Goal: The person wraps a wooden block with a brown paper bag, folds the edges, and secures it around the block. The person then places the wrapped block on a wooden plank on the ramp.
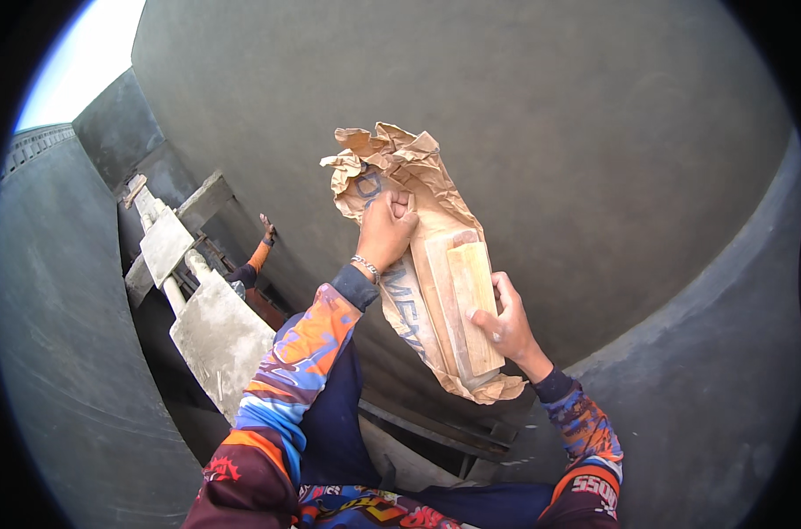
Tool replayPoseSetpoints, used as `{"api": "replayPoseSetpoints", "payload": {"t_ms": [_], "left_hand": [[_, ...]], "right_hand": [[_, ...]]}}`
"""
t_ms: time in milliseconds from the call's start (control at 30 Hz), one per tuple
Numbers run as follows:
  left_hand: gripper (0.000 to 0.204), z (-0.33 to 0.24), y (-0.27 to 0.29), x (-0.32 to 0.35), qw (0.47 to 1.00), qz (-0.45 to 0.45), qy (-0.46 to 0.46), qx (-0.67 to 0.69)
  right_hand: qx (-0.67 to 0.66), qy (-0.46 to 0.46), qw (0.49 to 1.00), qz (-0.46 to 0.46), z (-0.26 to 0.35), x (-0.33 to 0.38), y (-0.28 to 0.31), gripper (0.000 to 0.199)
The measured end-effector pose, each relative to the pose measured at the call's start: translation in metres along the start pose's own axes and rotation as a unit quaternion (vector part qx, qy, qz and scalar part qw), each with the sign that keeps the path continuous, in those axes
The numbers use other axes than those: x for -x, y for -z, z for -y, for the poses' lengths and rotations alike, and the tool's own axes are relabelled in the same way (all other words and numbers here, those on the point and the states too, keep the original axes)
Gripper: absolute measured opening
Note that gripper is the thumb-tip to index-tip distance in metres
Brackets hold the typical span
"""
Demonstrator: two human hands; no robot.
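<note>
A crumpled sheet of brown paper (444, 198) with faded printing, like part of a torn paper sack, is held up before me. My left hand (389, 229) is closed on its upper part, fingers curled and pinching the paper. Against the lower part of the sheet lies a pale rectangular wooden block (473, 309), with another flat, pale piece partly hidden behind it. My right hand (506, 328) grips the block from its right side, thumb across the front edge. The other right fingers are partly hidden behind the block and paper.
A tall grey plastered wall (577, 115) stands ahead, with another curving wall (56, 291) on the left. Cement-stained planks (219, 339) form a scaffold walkway at lower left. Beyond it, another person's raised hand (267, 229) is near the wall. Beams and dark gaps show below me.
</note>
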State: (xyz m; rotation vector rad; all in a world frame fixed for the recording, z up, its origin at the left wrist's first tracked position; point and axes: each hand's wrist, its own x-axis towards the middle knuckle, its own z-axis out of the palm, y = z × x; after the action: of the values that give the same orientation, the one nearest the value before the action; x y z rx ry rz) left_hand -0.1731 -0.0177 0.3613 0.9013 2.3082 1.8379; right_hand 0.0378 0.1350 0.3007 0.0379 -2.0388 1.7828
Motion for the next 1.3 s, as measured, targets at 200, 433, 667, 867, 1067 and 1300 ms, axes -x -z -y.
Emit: {"api": "replayPoseSetpoints", "payload": {"t_ms": [200, 433, 667, 867, 1067, 1300], "left_hand": [[0.018, -0.007, 0.038, 0.002, 0.957, 0.128, 0.151, 0.212], [0.096, -0.027, 0.003, 0.007, 0.970, -0.173, -0.106, -0.132], [0.127, -0.045, 0.011, 0.019, 0.815, -0.224, -0.350, -0.404], [0.109, -0.065, 0.024, 0.017, 0.780, -0.142, -0.353, -0.498], [0.055, -0.107, 0.069, -0.051, 0.780, 0.003, -0.012, -0.626], [0.069, -0.101, 0.082, -0.027, 0.701, 0.032, -0.404, -0.586]], "right_hand": [[-0.127, -0.023, 0.990, 0.057, 0.004, -0.005, 0.016, 0.050], [0.020, -0.017, 0.997, 0.073, 0.013, -0.004, 0.012, 0.053], [0.072, -0.025, 0.995, 0.063, 0.013, -0.004, 0.014, 0.053], [0.017, -0.026, 0.996, 0.079, 0.010, -0.005, 0.015, 0.051], [-0.032, -0.040, 0.989, 0.139, 0.011, -0.004, 0.022, 0.055], [-0.059, -0.086, 0.985, 0.134, -0.005, 0.001, 0.018, 0.055]]}}
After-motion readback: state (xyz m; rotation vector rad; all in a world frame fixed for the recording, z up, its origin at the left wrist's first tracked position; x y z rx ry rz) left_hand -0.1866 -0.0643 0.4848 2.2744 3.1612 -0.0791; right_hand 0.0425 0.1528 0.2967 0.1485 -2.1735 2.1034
